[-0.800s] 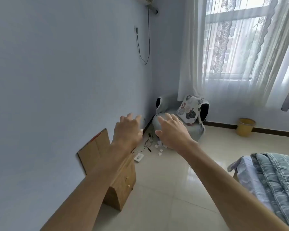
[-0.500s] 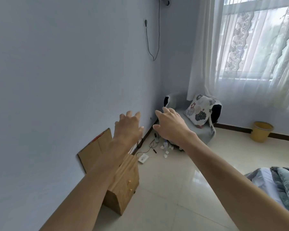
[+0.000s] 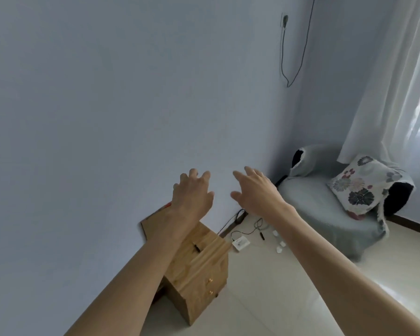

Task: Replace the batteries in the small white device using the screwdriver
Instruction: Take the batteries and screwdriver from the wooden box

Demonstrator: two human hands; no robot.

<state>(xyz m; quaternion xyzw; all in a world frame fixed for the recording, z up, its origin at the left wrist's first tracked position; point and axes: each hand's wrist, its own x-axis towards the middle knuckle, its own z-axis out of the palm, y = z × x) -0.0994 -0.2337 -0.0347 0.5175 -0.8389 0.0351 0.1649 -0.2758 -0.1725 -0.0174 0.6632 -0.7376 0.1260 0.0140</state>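
Small wooden cabinet point(image 3: 199, 270), two brass knobs on front, stands on glossy pale tiled floor point(image 3: 264, 299) by blue-grey wall point(image 3: 107, 105). Cardboard sheet point(image 3: 153, 220) leans on wall just behind cabinet. Grey covered armchair point(image 3: 325, 209) in corner, well right of cabinet; floral cushion point(image 3: 359, 187) propped on its seat. White curtain point(image 3: 386, 81) far up-right of cabinet. Dark cable point(image 3: 283, 57) hangs on wall high above cabinet.

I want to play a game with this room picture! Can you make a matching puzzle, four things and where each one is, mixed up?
Things: 1 flowered cushion; 2 white box; 3 black cable; 4 wooden cabinet.
Places: A hanging down the wall; B on the floor between cabinet and armchair; C standing in front of the cardboard; D on the grey armchair.
Pairs: 1-D, 2-B, 3-A, 4-C.
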